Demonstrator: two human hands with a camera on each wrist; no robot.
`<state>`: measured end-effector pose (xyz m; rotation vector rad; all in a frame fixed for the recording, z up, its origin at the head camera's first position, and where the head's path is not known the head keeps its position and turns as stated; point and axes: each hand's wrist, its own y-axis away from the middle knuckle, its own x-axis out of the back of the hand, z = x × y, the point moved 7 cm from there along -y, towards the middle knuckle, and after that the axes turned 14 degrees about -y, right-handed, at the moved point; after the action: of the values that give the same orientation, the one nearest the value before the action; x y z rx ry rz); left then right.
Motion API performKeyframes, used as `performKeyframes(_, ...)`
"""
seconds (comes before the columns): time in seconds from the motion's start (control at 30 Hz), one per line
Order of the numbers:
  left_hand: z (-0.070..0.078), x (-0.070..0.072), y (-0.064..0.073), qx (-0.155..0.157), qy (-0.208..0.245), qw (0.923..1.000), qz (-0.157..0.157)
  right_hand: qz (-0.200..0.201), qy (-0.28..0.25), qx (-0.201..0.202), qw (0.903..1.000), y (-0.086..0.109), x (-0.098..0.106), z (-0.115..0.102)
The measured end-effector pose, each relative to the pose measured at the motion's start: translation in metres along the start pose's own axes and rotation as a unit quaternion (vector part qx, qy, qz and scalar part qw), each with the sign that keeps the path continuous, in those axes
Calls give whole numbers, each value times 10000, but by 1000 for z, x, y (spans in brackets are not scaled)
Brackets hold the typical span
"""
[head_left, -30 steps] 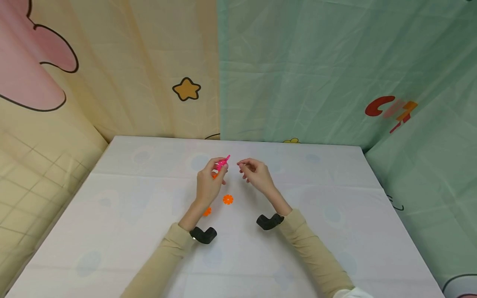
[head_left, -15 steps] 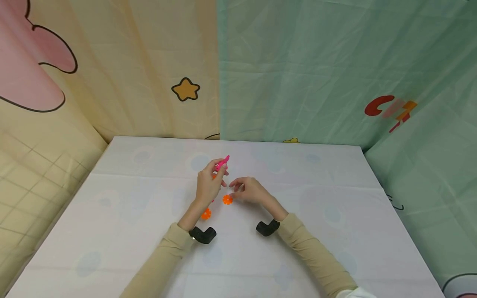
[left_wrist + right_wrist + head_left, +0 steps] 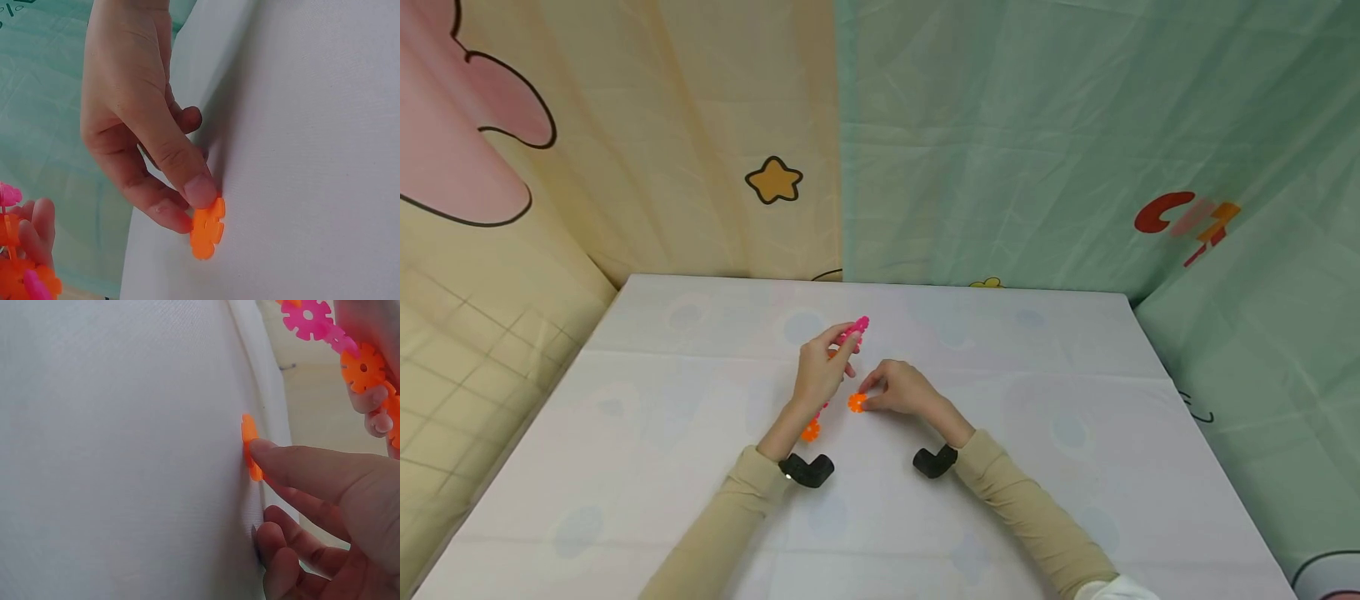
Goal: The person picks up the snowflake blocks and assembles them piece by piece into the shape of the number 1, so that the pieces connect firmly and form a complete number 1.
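My left hand (image 3: 820,371) pinches a chain of interlocked notched plastic discs, with a pink disc (image 3: 862,322) poking out past the fingertips. The chain runs down behind the hand to an orange disc (image 3: 810,431) by the wrist; part of it is hidden. In the right wrist view a pink disc (image 3: 306,319) and an orange disc (image 3: 362,367) of this chain show beside the left fingers. My right hand (image 3: 910,389) pinches a single orange notched disc (image 3: 207,230) between thumb and forefinger, close over the white cloth.
A white cloth covers the table (image 3: 1037,483). Behind it hang a yellow curtain (image 3: 715,100) and a green curtain (image 3: 1060,125). A black wrist camera (image 3: 808,472) sits on the left wrist and another black wrist camera (image 3: 935,462) on the right.
My right hand has come down and toward me to the loose orange disc and now pinches it. My left hand has stayed nearly in place, while the chain in it has turned slightly.
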<state>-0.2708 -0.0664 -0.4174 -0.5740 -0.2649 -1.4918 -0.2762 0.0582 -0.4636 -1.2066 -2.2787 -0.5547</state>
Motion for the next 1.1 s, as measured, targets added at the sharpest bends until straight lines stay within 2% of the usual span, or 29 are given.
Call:
performKeyframes(0.17,-2,-2,-2,99,-9,9999,-79,-22,57,55,10000,0,-1,0)
performKeyframes(0.53,-3,-1,-8,-24,128,9999,-25,-196,251,43,9995,4,-3,-5)
performKeyframes(0.9,-4,0,-6,-76,-81,9998,140,27,-635,-14,9980,7,3,8)
performKeyframes(1.1,-5,0,-6,-92,-118,9998,141,511,-932,-107,9943,9,14,13)
